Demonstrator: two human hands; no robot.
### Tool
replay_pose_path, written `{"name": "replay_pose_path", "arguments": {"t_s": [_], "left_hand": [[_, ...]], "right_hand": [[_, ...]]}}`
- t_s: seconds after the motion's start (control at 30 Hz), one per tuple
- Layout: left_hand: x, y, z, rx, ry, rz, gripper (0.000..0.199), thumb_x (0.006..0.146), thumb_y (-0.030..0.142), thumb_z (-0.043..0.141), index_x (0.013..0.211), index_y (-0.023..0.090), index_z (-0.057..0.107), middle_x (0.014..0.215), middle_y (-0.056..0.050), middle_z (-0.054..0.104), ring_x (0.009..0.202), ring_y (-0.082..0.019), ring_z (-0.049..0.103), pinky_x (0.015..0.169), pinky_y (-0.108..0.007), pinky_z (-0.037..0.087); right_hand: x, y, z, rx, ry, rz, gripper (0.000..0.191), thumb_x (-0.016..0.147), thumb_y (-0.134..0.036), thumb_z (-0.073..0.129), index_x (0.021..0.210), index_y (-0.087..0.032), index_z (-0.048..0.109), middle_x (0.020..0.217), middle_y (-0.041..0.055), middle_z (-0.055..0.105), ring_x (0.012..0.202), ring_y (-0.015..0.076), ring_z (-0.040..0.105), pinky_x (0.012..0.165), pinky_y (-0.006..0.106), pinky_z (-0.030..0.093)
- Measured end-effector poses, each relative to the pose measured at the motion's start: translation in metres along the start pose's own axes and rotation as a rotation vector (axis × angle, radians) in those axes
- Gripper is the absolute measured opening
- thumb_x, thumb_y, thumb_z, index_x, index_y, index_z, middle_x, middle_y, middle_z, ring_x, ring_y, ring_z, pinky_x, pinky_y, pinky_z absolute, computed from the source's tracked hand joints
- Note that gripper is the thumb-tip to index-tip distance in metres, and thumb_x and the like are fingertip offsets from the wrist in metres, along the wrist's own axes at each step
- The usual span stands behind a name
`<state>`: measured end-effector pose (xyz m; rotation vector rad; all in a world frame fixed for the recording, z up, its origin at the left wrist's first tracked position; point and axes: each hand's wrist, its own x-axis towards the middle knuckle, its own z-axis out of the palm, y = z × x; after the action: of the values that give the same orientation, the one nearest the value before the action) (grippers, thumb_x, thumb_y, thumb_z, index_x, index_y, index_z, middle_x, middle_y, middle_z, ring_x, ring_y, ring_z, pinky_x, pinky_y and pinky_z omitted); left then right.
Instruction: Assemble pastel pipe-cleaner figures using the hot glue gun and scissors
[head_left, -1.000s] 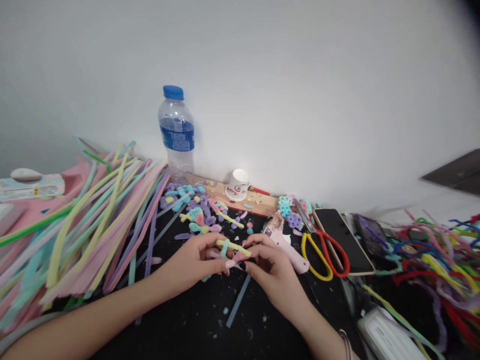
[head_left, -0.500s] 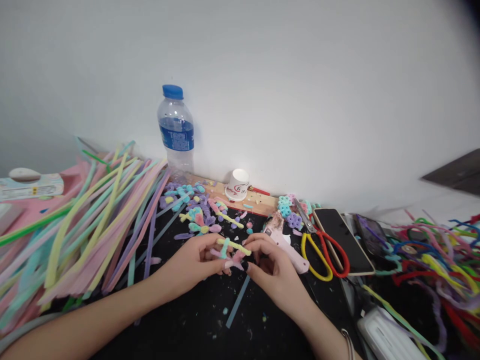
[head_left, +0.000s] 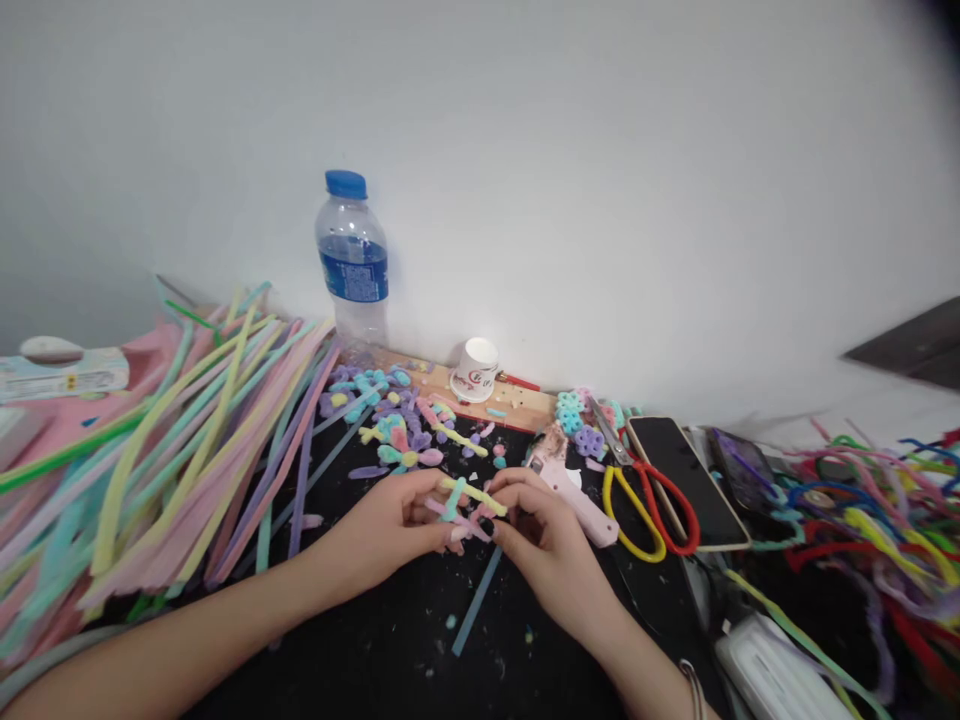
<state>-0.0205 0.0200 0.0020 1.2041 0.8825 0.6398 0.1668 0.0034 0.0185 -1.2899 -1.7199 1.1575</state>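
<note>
Between my two hands is a small pipe cleaner piece (head_left: pixel 455 499) with yellow, mint, pink and lilac parts. My left hand (head_left: pixel 411 515) pinches its left side between thumb and fingers. My right hand (head_left: pixel 531 520) has thumb and fingertips closed on its right end, partly hiding the pink part. Just below, a bluish translucent stick (head_left: pixel 477 605) lies on the black table top (head_left: pixel 390 640). Beyond my hands lie several small pipe cleaner flowers (head_left: pixel 397 440). A pink glue gun (head_left: pixel 574 495) rests right behind my right hand.
Long pastel pipe cleaners (head_left: pixel 187 440) pile up at left. A water bottle (head_left: pixel 352 265) and a paper cup (head_left: pixel 475 370) stand by the wall. Scissors (head_left: pixel 637 500) and a phone (head_left: pixel 690 480) lie at right, near a white power strip (head_left: pixel 780 665) and tangled bright pipe cleaners (head_left: pixel 885 530).
The pipe cleaner piece has shifted slightly right and turned a little in my fingers. Its pink part is now more covered by my right fingertips. Both hands keep their grip.
</note>
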Motion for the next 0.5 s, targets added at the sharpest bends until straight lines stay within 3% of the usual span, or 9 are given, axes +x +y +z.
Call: {"name": "replay_pose_path", "arguments": {"t_s": [0.5], "left_hand": [[0.0005, 0.0026, -0.0001, -0.041, 0.009, -0.024, 0.014, 0.073, 0.019, 0.065, 0.086, 0.016, 0.062, 0.071, 0.002, 0.068, 0.065, -0.011, 0.063, 0.062, -0.02, 0.048]], "right_hand": [[-0.002, 0.002, 0.0017, 0.003, -0.002, 0.002, 0.013, 0.077, -0.008, 0.056, 0.078, -0.021, 0.059, 0.099, 0.0015, 0.054, 0.076, 0.0135, 0.049, 0.064, 0.025, 0.037]]}}
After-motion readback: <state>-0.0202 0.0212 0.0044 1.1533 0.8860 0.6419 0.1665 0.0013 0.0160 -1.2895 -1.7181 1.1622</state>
